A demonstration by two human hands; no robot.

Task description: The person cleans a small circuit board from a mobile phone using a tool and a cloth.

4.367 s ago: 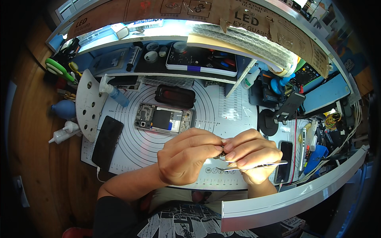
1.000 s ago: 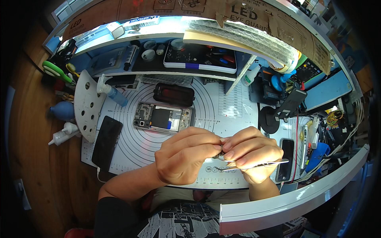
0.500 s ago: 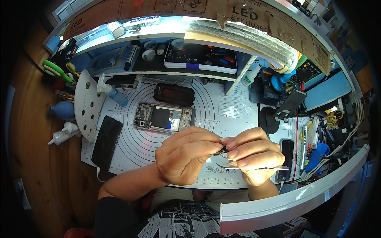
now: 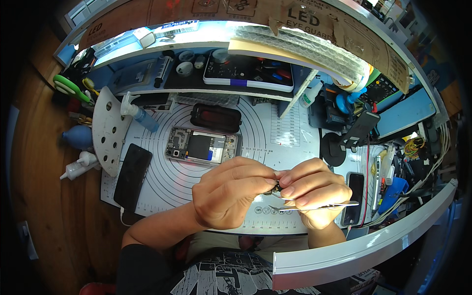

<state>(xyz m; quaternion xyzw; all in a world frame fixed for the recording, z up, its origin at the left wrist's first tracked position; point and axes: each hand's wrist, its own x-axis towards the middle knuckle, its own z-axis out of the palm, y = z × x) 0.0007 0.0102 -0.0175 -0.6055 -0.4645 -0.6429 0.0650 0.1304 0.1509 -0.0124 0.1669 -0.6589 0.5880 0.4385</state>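
My left hand [image 4: 227, 194] and my right hand [image 4: 318, 194] meet above the front of the white work mat. Between their fingertips is a small dark part [image 4: 276, 188], mostly covered, so its exact kind cannot be made out. The left thumb and fingers pinch it from one side, and the right fingertips close on its other side. Metal tweezers [image 4: 337, 204] lie across the right hand, held under its fingers with the tips toward the left. Just beyond the hands lies an opened phone [image 4: 199, 147], its battery and boards exposed.
Behind the opened phone sits a dark oblong tray [image 4: 215, 118]. A black phone [image 4: 132, 177] with a cable, and a spray bottle [image 4: 142, 117], stand left. On the right are a phone stand [image 4: 339, 147] and another phone [image 4: 353, 196]. A white curved bar [image 4: 364, 250] crosses the near right.
The tweezers have tilted a little, their right end rising slightly. The small dark part has turned slightly between the fingertips. Both hands stay almost in place.
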